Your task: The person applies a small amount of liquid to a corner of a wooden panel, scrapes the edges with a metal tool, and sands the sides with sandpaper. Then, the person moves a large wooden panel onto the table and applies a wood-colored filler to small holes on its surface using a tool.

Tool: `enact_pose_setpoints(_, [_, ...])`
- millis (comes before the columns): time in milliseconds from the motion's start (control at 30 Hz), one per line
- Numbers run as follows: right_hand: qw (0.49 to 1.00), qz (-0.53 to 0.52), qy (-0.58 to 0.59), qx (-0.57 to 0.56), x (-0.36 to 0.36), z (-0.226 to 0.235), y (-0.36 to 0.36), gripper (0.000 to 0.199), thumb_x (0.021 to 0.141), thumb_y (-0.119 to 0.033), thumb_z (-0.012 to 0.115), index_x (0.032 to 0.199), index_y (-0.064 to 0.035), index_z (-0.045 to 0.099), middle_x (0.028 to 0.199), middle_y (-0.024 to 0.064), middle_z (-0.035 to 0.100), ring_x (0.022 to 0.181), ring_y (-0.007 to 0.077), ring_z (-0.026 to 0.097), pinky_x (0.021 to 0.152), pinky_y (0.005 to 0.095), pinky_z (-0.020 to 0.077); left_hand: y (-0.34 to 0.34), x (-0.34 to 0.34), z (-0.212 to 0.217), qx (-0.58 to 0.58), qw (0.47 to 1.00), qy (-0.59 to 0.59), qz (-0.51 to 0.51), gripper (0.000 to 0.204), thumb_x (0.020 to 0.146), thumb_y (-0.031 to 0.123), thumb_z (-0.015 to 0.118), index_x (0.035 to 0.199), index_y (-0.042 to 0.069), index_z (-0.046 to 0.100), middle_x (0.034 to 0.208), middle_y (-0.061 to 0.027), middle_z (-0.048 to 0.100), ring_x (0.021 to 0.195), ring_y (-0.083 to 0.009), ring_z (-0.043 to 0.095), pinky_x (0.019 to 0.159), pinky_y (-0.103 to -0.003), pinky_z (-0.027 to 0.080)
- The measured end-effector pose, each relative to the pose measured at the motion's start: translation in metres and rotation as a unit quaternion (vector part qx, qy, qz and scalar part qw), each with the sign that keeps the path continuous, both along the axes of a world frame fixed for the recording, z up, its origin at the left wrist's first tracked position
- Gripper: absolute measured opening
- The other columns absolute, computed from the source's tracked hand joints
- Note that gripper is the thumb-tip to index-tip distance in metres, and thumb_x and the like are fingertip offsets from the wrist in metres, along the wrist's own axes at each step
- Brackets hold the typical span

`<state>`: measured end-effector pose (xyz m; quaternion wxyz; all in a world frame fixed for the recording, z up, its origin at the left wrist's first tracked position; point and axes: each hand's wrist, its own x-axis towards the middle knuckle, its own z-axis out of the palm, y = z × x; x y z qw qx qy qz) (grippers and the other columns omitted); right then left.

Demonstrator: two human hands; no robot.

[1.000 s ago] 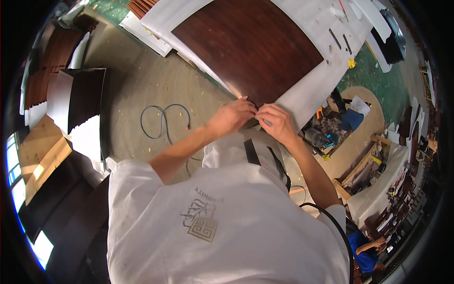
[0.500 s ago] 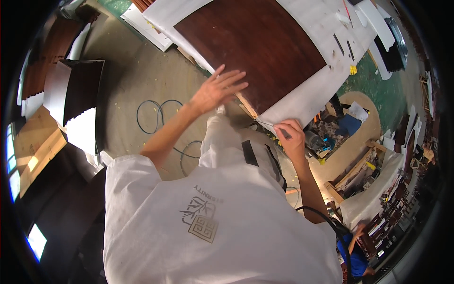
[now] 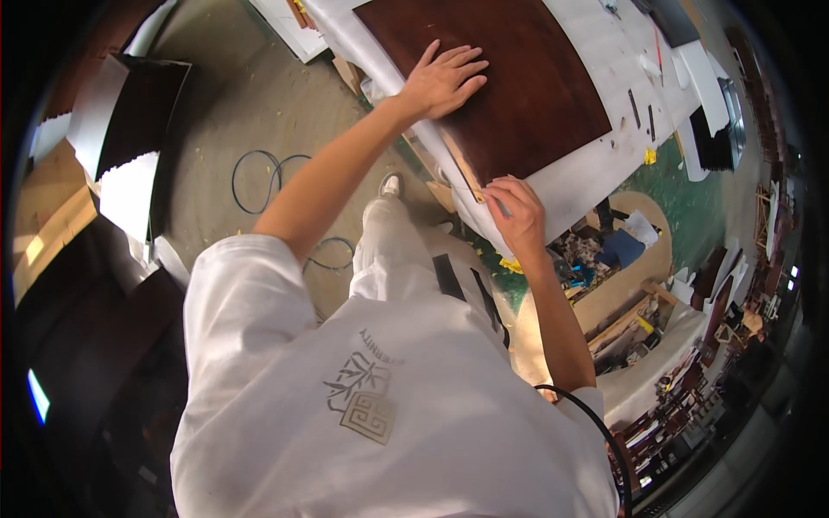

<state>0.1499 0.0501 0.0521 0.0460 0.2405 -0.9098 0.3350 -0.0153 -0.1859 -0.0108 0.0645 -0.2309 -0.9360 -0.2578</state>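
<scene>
We cannot tell what our right hand pinches at the near corner of the dark wooden panel; whatever sits between the curled fingertips is too small and thin to make out. The panel's far side, toward twelve o'clock, is cut off by the picture's edge. Our left hand covers part of its surface. At four o'clock, the clutter under the white table blurs together.
</scene>
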Motion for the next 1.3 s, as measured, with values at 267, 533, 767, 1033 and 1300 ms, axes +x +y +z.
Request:
enact_pose_setpoints(267, [0.999, 0.036, 0.016, -0.001, 0.007, -0.008, 0.006, 0.013, 0.081, 0.003, 0.079, 0.092, -0.0021, 0.074, 0.096, 0.008, 0.072, 0.096, 0.0308, 0.071, 0.097, 0.0452, 0.0594, 0.009, 0.004, -0.013, -0.124, 0.988, 0.08, 0.036, 0.056, 0.111, 0.047, 0.04, 0.163, 0.025, 0.041, 0.171, -0.0014, 0.035, 0.16, -0.0212, 0.027, 0.132, -0.054, 0.012])
enact_pose_setpoints(533, [1.0, 0.009, 0.01, -0.025, 0.007, -0.012, 0.003, 0.014, 0.082, 0.005, 0.078, 0.093, -0.0027, 0.075, 0.096, 0.0082, 0.072, 0.096, 0.0297, 0.072, 0.097, 0.045, 0.0601, 0.009, 0.003, -0.012, -0.133, 0.987, 0.083, 0.037, 0.057, 0.111, 0.049, 0.039, 0.163, 0.025, 0.042, 0.171, -0.0016, 0.036, 0.16, -0.0218, 0.028, 0.132, -0.055, 0.013])
enact_pose_setpoints(767, [0.999, -0.019, 0.02, -0.034, 0.014, -0.014, -0.004, 0.014, 0.082, 0.005, 0.077, 0.092, -0.0035, 0.075, 0.096, 0.0079, 0.072, 0.095, 0.0287, 0.072, 0.097, 0.0447, 0.0604, 0.008, 0.006, -0.01, -0.128, 0.988, 0.082, 0.034, 0.056, 0.111, 0.048, 0.039, 0.162, 0.025, 0.042, 0.171, -0.0015, 0.037, 0.159, -0.0217, 0.028, 0.132, -0.054, 0.013])
enact_pose_setpoints(1033, [0.998, -0.038, 0.017, -0.053, 0.021, -0.019, -0.006, 0.012, 0.082, 0.005, 0.077, 0.092, -0.0021, 0.075, 0.096, 0.0091, 0.072, 0.095, 0.03, 0.072, 0.099, 0.046, 0.0595, 0.008, 0.004, -0.011, -0.129, 0.987, 0.085, 0.034, 0.056, 0.111, 0.048, 0.039, 0.162, 0.024, 0.042, 0.171, -0.0015, 0.036, 0.159, -0.0217, 0.028, 0.132, -0.055, 0.013])
enact_pose_setpoints(1300, [0.998, -0.049, 0.009, -0.049, 0.019, -0.019, 0.0, 0.013, 0.08, 0.004, 0.078, 0.091, -0.0025, 0.075, 0.096, 0.0098, 0.073, 0.095, 0.0308, 0.072, 0.098, 0.0461, 0.0601, 0.008, 0.005, -0.012, -0.127, 0.987, 0.088, 0.034, 0.056, 0.111, 0.048, 0.04, 0.162, 0.024, 0.042, 0.17, -0.0014, 0.037, 0.159, -0.0214, 0.028, 0.131, -0.055, 0.014])
